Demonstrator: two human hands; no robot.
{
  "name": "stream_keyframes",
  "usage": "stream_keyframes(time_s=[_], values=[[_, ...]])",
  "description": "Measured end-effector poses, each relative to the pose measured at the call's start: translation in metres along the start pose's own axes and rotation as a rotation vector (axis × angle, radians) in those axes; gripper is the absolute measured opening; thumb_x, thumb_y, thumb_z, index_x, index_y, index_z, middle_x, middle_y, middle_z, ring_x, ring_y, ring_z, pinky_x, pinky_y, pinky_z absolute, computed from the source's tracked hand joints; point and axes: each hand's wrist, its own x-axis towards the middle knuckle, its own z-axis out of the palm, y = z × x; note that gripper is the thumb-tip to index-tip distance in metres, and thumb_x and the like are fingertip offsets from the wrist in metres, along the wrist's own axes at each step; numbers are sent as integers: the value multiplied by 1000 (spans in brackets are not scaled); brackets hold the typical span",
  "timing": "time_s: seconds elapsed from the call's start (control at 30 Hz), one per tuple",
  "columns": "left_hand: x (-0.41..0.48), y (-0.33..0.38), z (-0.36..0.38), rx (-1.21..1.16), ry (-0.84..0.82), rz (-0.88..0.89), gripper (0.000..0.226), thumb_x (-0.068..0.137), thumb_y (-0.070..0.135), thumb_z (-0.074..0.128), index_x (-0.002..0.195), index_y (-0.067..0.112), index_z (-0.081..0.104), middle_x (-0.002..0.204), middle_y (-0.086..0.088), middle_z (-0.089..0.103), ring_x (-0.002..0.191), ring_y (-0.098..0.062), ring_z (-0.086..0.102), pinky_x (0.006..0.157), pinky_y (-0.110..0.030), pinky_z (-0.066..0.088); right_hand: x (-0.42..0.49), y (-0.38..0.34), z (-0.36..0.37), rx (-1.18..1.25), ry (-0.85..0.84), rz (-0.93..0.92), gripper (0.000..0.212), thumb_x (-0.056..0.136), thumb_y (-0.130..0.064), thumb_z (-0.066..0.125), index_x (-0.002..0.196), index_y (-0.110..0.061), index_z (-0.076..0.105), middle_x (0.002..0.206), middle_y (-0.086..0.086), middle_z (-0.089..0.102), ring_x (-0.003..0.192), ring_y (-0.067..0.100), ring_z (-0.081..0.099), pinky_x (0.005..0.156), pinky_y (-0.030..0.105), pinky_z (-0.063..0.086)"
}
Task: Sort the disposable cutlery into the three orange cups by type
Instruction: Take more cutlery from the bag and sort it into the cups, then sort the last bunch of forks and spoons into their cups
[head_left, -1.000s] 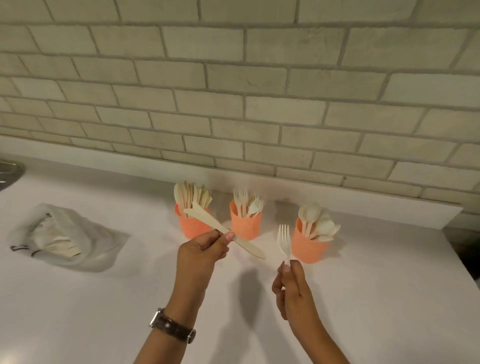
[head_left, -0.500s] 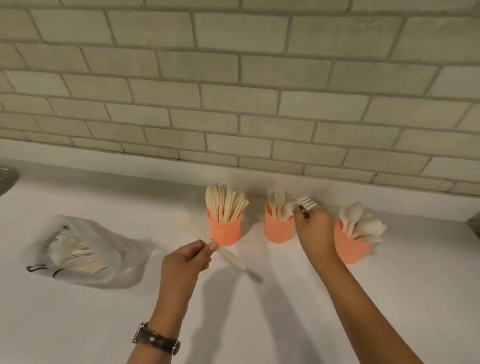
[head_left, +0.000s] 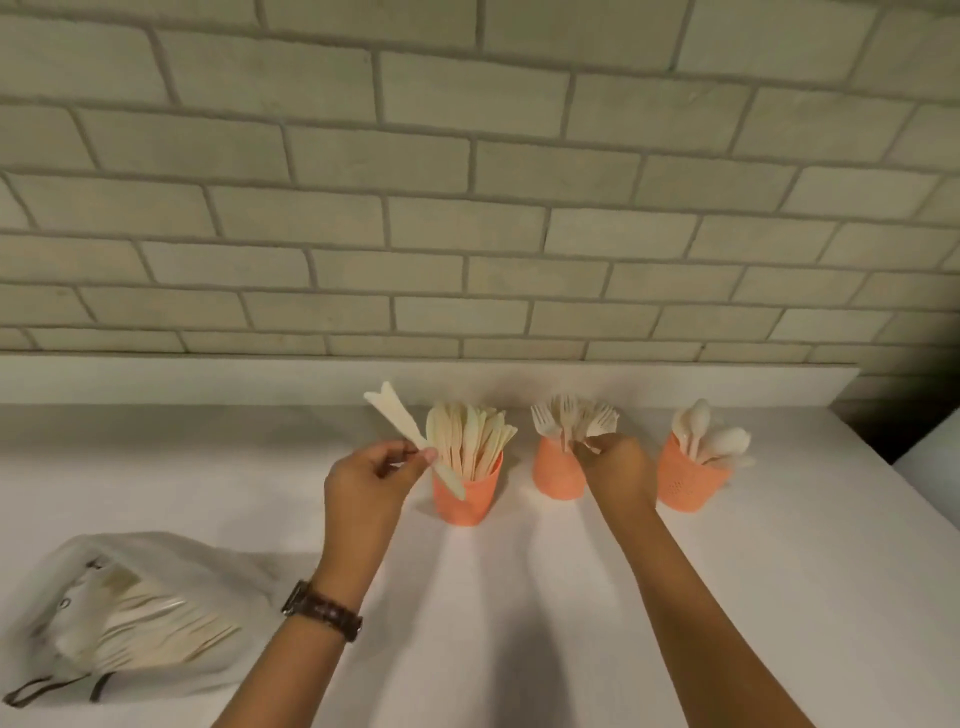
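Note:
Three orange cups stand in a row near the wall. The left cup (head_left: 470, 499) holds several knives, the middle cup (head_left: 556, 475) several forks, the right cup (head_left: 685, 486) several spoons. My left hand (head_left: 371, 475) pinches a pale knife (head_left: 400, 421) just left of the knife cup, its blade slanting up to the left. At the middle cup's right rim, my right hand (head_left: 618, 465) pinches the handle of a fork (head_left: 597, 426) whose tines lie among the other forks.
A translucent bag (head_left: 130, 613) with more cutlery lies at the front left of the white counter (head_left: 519, 623). The brick wall (head_left: 467, 208) runs right behind the cups. The counter's right edge (head_left: 883, 457) drops off beside the spoon cup.
My right hand has lowered the fork further into the middle cup. My left hand has carried the knife up and right, close to the knife cup.

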Motion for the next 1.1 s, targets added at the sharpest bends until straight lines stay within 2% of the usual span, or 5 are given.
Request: stream_keyframes(time_s=[0.43,0.57,0.8,0.93,1.1], values=[[17,-26,29,365,-139,47,29,80,30,70,105,16,71,99,1,73,75,-8,63,77,-19,47,-121,24,9,104,-204,-185,20,88,-26,61,101,-20,74,55,-7,50,56,8,50,61,19,42],[-18,-16,-25,372,-27,136,14,81,33,68,93,28,73,86,21,66,67,5,57,64,-2,41,-143,-1,26,190,-340,-270,13,86,-27,63,88,-33,74,62,-8,59,59,8,55,61,16,42],[-65,-36,-169,562,327,229,12,76,19,74,73,29,68,101,6,61,92,-13,57,80,-16,39,-200,-61,62,402,-620,-408,22,82,-19,67,66,-34,67,65,-10,64,52,4,49,56,14,40],[-64,-72,-234,846,425,143,11,69,22,80,75,26,72,114,-4,60,103,-31,51,84,-29,35,-230,-95,96,428,-675,-577,9,83,-17,65,79,-23,71,80,-12,68,72,1,58,67,9,43],[-43,-110,-276,880,301,-24,18,65,30,82,81,32,74,124,-10,54,111,-36,47,86,-42,43,-249,-129,153,105,-290,-953,9,78,-32,61,77,-34,70,126,-13,57,119,12,35,100,25,27]])
